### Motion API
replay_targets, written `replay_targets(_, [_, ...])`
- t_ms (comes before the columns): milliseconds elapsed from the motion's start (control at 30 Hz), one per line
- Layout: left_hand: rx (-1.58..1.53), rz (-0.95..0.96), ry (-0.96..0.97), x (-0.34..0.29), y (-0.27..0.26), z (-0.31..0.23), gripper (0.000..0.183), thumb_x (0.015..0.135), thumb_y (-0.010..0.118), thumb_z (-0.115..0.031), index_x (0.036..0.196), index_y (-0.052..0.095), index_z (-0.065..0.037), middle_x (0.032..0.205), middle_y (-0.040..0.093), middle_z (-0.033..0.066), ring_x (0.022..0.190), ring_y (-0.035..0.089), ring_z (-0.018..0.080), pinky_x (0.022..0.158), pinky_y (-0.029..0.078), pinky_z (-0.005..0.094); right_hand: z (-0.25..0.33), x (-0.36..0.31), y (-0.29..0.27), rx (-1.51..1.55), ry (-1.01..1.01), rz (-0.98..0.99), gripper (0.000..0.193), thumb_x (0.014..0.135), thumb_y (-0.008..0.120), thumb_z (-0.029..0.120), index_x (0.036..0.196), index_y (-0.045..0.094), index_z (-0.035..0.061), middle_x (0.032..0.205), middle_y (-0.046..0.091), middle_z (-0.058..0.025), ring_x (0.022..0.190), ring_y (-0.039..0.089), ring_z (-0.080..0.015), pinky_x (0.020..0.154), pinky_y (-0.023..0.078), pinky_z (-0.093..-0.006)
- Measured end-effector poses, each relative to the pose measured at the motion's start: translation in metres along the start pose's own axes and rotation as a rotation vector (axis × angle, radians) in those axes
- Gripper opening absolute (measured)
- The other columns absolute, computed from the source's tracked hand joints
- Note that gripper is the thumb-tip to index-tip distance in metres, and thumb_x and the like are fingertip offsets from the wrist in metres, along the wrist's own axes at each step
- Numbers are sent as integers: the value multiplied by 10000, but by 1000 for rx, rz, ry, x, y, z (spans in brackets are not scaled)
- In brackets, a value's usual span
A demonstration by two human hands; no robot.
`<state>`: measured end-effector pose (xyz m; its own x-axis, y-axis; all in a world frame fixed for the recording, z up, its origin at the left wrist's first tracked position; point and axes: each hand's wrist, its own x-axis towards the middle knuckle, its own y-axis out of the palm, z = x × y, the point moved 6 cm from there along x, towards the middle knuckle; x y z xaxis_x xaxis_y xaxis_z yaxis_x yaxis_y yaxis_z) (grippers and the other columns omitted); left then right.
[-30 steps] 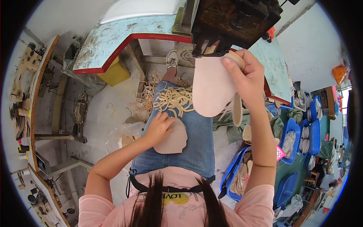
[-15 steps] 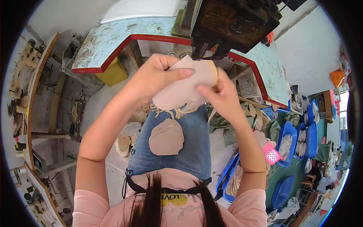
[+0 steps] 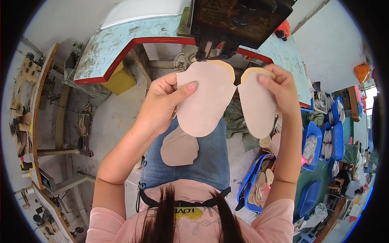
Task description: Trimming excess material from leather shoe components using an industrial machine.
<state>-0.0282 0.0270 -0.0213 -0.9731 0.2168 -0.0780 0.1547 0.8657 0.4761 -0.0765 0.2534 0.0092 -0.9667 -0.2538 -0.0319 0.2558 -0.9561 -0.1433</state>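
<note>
My left hand [image 3: 164,97] pinches a pale beige, rounded flat shoe piece [image 3: 206,101] by its left side, thumb on top. This piece has a yellowish band along its far edge, just under the head of a dark sewing machine [image 3: 239,24]. Off to the right, my right hand [image 3: 279,85] grips a similar shoe piece [image 3: 259,107], also yellow-banded at its far end. The two pieces nearly meet at one corner; whether a thread joins them I cannot make out. On my lap lies a creased beige piece [image 3: 179,148], partly behind the left-hand one.
A light blue worktable [image 3: 121,44] with a red edge curves around the machine. Beneath its left side stands a yellow bin [image 3: 119,80]. To my right, a blue basket [image 3: 247,194] holds many shoe pieces, with more blue baskets [image 3: 311,141] beyond. Wooden racks [image 3: 44,113] stand at left.
The pieces, overlapped in both hands before, are now spread apart side by side. My right hand has moved right and up with one piece; my left hand has shifted slightly down.
</note>
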Motion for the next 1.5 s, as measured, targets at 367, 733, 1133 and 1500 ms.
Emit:
replay_targets(367, [50,-9,-30,-18,-3,15,151,793,564,-105,922,558,-27,790,604,44,634,551,71,524,434,186,59,49,19,-295,-293,98,197,709,634,166,818,592,7,654,570,-1,542,506,-42,498,404,-184])
replay_targets(733, [-173,-19,-29,-21,-5,24,164,796,546,-68,954,542,-24,844,601,65,679,571,110,562,480,230,68,63,36,-198,-416,47,141,719,597,80,847,608,21,561,422,85,494,358,15,460,308,-158])
replay_targets(1133, [105,-329,378,-15,-63,-21,111,821,506,-69,918,490,-17,795,584,32,681,532,47,616,408,173,48,36,47,-149,-169,4,121,708,628,112,783,582,28,615,536,27,536,476,-29,502,383,-170])
replay_targets(1500, [192,-141,317,-29,-25,1,74,820,511,-52,884,494,-18,710,579,20,645,508,31,582,404,175,6,-7,81,-150,52,338,133,714,632,99,795,578,9,658,554,19,580,495,-19,512,390,-168])
